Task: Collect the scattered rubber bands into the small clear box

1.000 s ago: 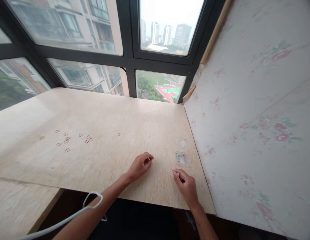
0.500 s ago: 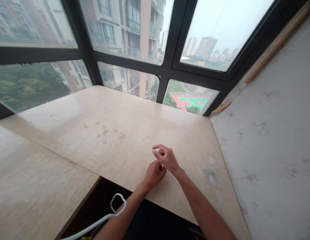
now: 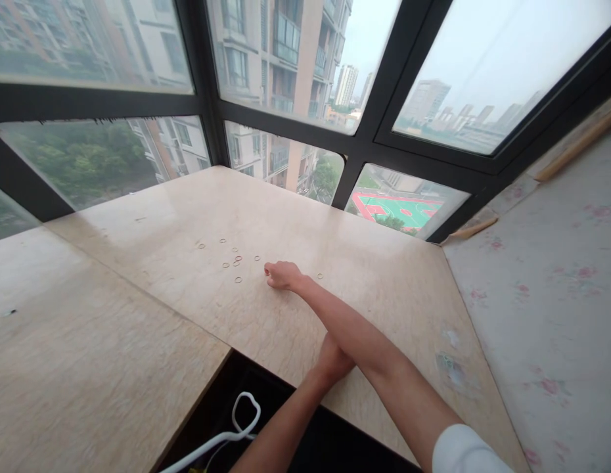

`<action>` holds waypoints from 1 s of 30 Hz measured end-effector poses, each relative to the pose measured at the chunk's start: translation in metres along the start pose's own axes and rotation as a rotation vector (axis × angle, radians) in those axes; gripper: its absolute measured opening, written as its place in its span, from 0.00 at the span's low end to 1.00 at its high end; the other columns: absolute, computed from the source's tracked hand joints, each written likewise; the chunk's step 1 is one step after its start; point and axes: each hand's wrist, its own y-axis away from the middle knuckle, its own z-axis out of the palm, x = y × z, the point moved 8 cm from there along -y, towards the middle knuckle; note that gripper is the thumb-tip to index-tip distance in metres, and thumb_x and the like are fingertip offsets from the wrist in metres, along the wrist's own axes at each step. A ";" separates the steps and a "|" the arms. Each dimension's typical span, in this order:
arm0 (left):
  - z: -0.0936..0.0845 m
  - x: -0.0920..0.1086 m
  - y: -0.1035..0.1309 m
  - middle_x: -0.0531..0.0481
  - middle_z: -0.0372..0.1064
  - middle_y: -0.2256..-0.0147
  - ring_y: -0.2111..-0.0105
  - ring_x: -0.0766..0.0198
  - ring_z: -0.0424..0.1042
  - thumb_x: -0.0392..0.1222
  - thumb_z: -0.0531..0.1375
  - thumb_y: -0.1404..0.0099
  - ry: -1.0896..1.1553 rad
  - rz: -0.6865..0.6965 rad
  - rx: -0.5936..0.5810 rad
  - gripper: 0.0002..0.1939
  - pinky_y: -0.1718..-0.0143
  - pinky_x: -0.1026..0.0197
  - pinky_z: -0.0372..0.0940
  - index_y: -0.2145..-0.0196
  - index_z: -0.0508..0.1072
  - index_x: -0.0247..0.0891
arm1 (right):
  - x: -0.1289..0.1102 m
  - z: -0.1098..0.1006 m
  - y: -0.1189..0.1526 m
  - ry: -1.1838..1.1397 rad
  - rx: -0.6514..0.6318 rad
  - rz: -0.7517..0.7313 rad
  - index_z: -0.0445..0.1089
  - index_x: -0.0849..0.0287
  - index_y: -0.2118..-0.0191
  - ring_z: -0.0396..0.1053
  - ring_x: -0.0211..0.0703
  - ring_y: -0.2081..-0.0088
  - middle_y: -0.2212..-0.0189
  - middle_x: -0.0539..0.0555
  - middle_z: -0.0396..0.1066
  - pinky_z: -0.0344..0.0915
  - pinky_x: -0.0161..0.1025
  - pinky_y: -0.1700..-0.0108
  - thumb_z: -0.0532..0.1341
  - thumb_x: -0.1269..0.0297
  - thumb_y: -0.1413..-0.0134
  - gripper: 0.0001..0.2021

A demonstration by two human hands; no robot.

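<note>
- Lying flat on the counter [image 3: 280, 335], the thin rings [image 3: 238, 283] are mostly clustered just left of the person's right hand [image 3: 284, 276]; a lone ring [image 3: 320, 278] rests beyond the right forearm [image 3: 369, 335]
- Fingers of the right hand are curled down near the counter; whether they pinch a ring cannot be told
- The left hand [image 3: 335, 360] is largely hidden behind the right forearm, so its grip cannot be told
- Each ring should be very light, probably bendy and hard to break, but apt to skid on the smooth top
- Best hold, seemingly: thumb and forefinger tips on opposite sides of the rim, pinched low
</note>
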 end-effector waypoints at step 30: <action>0.006 0.004 -0.011 0.51 0.70 0.71 0.73 0.67 0.67 0.34 0.53 0.41 -0.123 0.079 -0.039 0.07 0.69 0.63 0.62 0.68 0.71 0.37 | 0.173 0.008 0.342 -0.943 0.732 0.654 0.60 0.57 0.70 0.41 0.29 0.84 0.87 0.39 0.46 0.38 0.30 0.82 0.58 0.52 0.49 0.14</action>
